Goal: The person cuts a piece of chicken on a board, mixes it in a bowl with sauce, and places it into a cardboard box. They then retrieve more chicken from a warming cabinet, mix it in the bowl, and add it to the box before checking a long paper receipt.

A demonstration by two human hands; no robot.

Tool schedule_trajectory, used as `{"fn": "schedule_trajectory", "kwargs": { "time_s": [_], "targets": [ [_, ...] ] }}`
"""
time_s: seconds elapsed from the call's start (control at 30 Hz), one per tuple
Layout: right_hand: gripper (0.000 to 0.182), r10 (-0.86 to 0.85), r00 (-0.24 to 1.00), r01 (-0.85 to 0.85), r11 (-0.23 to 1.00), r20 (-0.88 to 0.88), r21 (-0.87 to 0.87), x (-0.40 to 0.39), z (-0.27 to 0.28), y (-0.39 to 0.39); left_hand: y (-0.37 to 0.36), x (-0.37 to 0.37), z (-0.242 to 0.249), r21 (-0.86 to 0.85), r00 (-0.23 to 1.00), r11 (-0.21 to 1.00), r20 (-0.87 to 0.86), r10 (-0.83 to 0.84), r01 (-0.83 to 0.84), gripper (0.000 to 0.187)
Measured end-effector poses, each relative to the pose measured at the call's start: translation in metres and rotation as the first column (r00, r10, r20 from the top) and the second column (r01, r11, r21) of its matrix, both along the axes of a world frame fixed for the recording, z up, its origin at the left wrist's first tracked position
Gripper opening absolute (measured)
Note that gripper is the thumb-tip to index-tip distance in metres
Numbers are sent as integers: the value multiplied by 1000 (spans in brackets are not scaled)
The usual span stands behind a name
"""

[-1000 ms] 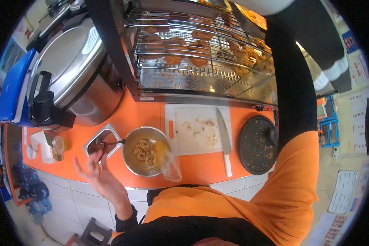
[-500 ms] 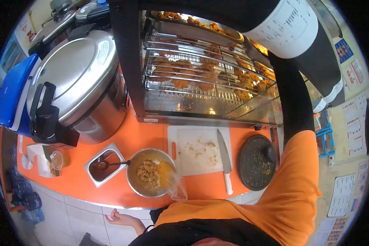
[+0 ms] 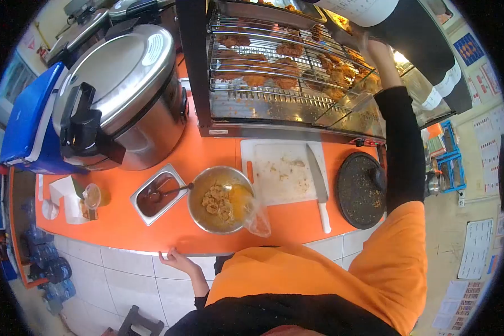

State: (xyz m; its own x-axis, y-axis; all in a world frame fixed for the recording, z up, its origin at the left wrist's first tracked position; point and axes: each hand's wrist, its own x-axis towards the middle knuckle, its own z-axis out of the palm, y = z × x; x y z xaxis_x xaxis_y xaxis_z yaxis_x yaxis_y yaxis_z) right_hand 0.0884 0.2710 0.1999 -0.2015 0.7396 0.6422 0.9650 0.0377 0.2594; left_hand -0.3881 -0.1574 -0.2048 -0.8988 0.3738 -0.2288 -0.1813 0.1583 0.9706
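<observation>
My left hand (image 3: 176,261) hangs just off the front edge of the orange table, its fingers loosely bent and apart, holding nothing. Raised at the upper right, my right hand (image 3: 378,54) is beside the trays of the glass warming cabinet (image 3: 252,129); its fingers are blurred and partly hidden, so their grip does not show. Pieces of fried chicken (image 3: 255,71) lie on the wire rack inside, with more on upper trays. On the table a metal bowl (image 3: 199,215) contains light-brown pieces and a clear plastic bag (image 3: 257,219).
A knife (image 3: 318,173) lies on the white cutting board (image 3: 257,193), left of a dark stone mortar (image 3: 355,196) with a pestle. A steel pan of sauce (image 3: 145,210) with a spoon stands left of the bowl. Behind are a large steel cooker (image 3: 151,131) and blue box (image 3: 28,123).
My right hand, hidden earlier behind the paper-covered top of the cabinet, now shows lower beside the trays. The whole view has shifted. My left hand stays by the table edge.
</observation>
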Motion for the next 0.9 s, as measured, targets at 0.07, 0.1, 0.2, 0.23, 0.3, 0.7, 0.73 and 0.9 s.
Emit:
{"fn": "schedule_trajectory", "kwargs": {
  "time_s": [0.07, 0.1, 0.2, 0.23, 0.3, 0.7, 0.73, 0.9],
  "targets": [
    [34, -1, 1000, 1, 1000, -2, 14, -6, -8, -10, 2, -3, 0, 16, 1000, 1000, -2, -5, 5, 50],
    [35, -1, 1000, 1, 1000, -7, 19, -7, -9, -14, 3, -4, 2, 15, 1000, 1000, -9, -20, 20, 50],
    [36, 0, 1000, 1, 1000, -6, 18, -11, -13, -23, 4, -3, 14, 8, 999, 999, -30, -46, 46, 50],
    [36, 1, 1000, -1, 1000, -10, 16, -10, -11, -25, 4, -3, 18, 4, 998, 999, -35, -45, 45, 50],
    [37, 6, 1000, -6, 1000, -13, 11, -9, -7, -27, 2, -4, 20, 12, 999, 999, -37, -40, 41, 50],
    [42, 69, 998, -69, 998, 9, -11, -4, -9, -18, 16, -12, -6, 67, 976, 997, -210, 49, -36, 51],
    [42, 83, 996, -83, 996, 15, -12, 1, -9, -18, 15, -13, -10, 114, 976, 993, -208, 60, -37, 49],
    [44, 150, 989, -150, 989, 2, -7, 18, -7, -7, 12, -19, -39, -118, 892, 993, -449, -49, -5, 55]
  ]
}}
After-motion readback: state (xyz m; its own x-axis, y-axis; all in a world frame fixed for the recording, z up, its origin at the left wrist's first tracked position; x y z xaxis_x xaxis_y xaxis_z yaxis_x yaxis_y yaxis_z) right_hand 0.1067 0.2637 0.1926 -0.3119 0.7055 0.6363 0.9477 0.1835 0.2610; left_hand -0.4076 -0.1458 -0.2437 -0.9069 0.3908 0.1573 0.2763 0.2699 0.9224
